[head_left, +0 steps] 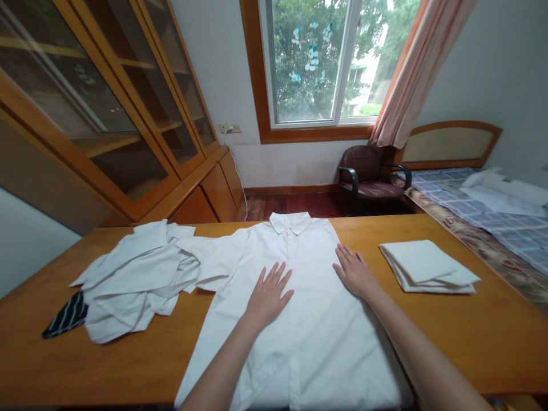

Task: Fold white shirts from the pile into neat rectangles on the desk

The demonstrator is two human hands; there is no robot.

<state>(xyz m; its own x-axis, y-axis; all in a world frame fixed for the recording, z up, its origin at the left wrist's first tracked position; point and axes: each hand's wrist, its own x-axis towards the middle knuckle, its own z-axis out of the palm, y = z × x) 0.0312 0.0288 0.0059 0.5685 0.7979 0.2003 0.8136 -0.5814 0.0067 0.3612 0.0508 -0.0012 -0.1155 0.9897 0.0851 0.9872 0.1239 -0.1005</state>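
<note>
A white collared shirt (299, 319) lies spread flat, front up, on the wooden table (492, 337), collar toward the far edge. My left hand (269, 294) rests flat on the shirt's left chest, fingers stretched out. My right hand (355, 273) lies flat at the shirt's right edge, fingers together and extended. Neither hand holds anything. The shirt's left sleeve reaches toward a heap of clothes.
A crumpled pile of white garments (137, 279) with a dark striped piece (67, 315) sits on the left of the table. A folded white stack (428, 267) lies on the right. Beyond stand a glass-door cabinet (107, 114), an armchair (368, 174) and a bed (492, 217).
</note>
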